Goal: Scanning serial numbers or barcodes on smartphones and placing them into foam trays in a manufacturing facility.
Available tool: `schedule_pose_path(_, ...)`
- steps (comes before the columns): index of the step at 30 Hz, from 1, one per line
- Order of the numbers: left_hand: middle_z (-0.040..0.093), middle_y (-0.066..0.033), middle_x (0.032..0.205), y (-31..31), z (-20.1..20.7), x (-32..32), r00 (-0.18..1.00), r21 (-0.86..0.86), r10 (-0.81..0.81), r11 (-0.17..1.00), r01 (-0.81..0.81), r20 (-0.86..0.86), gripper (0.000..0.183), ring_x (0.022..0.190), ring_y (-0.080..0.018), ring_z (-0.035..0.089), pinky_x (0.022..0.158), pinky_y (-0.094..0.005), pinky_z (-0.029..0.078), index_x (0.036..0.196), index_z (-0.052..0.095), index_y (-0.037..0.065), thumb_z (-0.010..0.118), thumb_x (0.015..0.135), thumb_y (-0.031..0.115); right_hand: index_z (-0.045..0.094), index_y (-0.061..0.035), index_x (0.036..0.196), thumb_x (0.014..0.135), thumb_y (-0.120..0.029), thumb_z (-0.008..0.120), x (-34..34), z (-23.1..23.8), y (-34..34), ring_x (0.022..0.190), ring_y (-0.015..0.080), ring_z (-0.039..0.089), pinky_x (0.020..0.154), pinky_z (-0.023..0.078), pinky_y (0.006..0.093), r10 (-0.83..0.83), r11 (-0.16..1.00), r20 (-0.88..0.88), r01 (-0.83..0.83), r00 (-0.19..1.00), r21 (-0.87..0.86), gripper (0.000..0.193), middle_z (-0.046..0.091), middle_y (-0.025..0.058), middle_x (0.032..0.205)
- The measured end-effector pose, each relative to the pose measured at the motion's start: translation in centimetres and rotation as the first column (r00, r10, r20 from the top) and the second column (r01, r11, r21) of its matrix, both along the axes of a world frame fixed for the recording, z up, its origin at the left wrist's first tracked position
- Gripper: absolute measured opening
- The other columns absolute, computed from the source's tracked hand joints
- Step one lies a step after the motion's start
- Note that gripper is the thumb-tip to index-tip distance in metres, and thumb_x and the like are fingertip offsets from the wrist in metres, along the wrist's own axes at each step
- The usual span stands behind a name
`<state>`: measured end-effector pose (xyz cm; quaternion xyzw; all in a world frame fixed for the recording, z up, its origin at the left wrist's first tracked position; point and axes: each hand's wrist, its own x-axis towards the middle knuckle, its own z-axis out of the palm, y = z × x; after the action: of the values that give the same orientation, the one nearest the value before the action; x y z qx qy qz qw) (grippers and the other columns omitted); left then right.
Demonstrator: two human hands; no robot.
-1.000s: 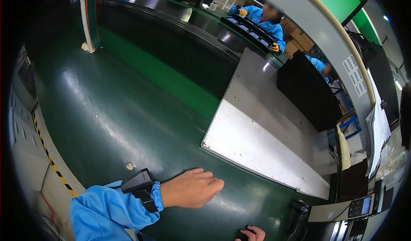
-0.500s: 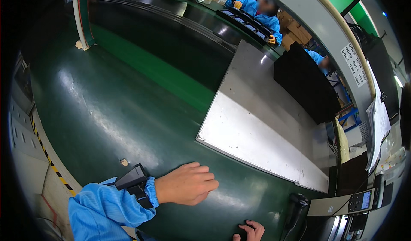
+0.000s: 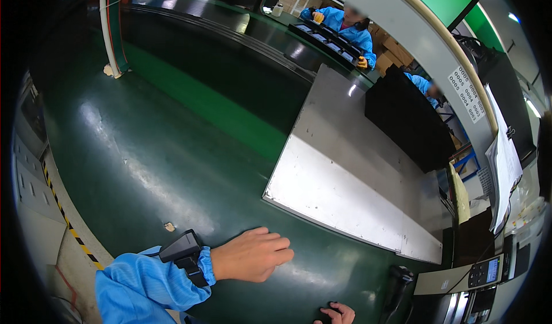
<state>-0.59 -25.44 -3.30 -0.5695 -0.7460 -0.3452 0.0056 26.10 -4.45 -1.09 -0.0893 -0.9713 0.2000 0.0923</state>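
My left hand [image 3: 253,255] rests on the green tabletop [image 3: 224,292] with its fingers curled in and nothing showing in them. Above it is a blue sleeve [image 3: 146,282], with a black device [image 3: 183,248] strapped at the wrist. At the lower edge only part of my right hand [image 3: 340,313] shows, its fingers bent around a small dark patch; whether this is a thing or shadow I cannot make out. To its right, a black handheld scanner [image 3: 399,281] stands on the table. Beyond my left hand lies a flat, scuffed metal plate [image 3: 339,171].
A black box-like block [image 3: 405,117] sits on the plate's far right. At right are a device with a small screen [image 3: 480,271] and hanging papers [image 3: 503,157]. A white post [image 3: 107,33] rises at far left. Across the line, a person [image 3: 345,22] handles a black tray [image 3: 325,42].
The view has tilted up slightly, so the surroundings sit a little lower. My left hand stays in place on the table. Less of my right hand shows at the lower edge.
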Motion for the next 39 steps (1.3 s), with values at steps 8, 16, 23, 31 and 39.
schedule_pose_path(8, 0.048, -0.0041, 0.081, -0.1, -0.1, -0.2, 1.0, 0.032, 0.006, 0.999, -0.006, 0.001, 0.014, 0.073, -0.0219, 0.055, 0.067, -0.0349, 0.041, 0.081, 0.054, 0.01, 0.065, 0.074, 0.003, 0.064, -0.0047, 0.113, 0.077, -0.012, 0.071, -0.2, -0.1, -0.1, 0.114, 0.0391, 0.053, 0.102, 0.039, 0.0487, -0.004, 1.0, 0.011, 0.005, 1.0, -0.015, 0.037, 0.058, 0.0199, 0.123)
schedule_pose_path(16, 0.048, -0.0044, 0.081, 0.5, -0.4, -0.6, 1.0, 0.032, -0.001, 0.999, 0.001, -0.006, 0.014, 0.074, -0.0215, 0.055, 0.068, -0.034, 0.041, 0.081, 0.055, 0.01, 0.064, 0.075, 0.003, 0.063, -0.005, 0.114, 0.078, -0.011, 0.071, -0.4, -0.1, 0.4, 0.113, 0.0393, 0.053, 0.101, 0.039, 0.0486, 0.015, 1.0, -0.008, -0.015, 1.0, 0.008, 0.038, 0.058, 0.0198, 0.123)
schedule_pose_path(23, 0.053, -0.0034, 0.078, 0.3, 0.2, -0.1, 1.0, 0.02, 0.01, 1.0, -0.01, 0.004, 0.012, 0.074, -0.0218, 0.057, 0.068, -0.0343, 0.041, 0.086, 0.056, 0.011, 0.065, 0.079, 0.007, 0.064, -0.005, 0.112, 0.078, -0.011, 0.071, -0.2, 0.3, 0.1, 0.114, 0.0395, 0.053, 0.101, 0.04, 0.0489, -0.005, 1.0, 0.014, 0.005, 1.0, -0.013, 0.036, 0.059, 0.0195, 0.123)
schedule_pose_path(31, 0.056, -0.002, 0.075, 0.2, -0.1, 0.0, 1.0, 0.018, 0.001, 1.0, -0.001, 0.019, 0.012, 0.072, -0.0206, 0.057, 0.067, -0.0338, 0.041, 0.086, 0.055, 0.011, 0.066, 0.083, 0.013, 0.065, -0.0059, 0.112, 0.078, -0.013, 0.072, -0.1, 0.1, -0.1, 0.114, 0.0394, 0.053, 0.101, 0.04, 0.0483, -0.004, 1.0, 0.013, 0.004, 1.0, -0.006, 0.036, 0.059, 0.0191, 0.123)
schedule_pose_path(39, 0.054, -0.0021, 0.075, 0.6, -0.1, -0.1, 1.0, 0.016, -0.003, 1.0, 0.004, -0.025, 0.011, 0.074, -0.0209, 0.057, 0.068, -0.0341, 0.042, 0.082, 0.057, 0.012, 0.068, 0.08, 0.013, 0.065, -0.0064, 0.113, 0.078, -0.013, 0.072, 0.1, -0.2, 0.5, 0.114, 0.039, 0.053, 0.101, 0.04, 0.0481, 0.001, 1.0, 0.0, -0.001, 1.0, -0.003, 0.036, 0.058, 0.0185, 0.123)
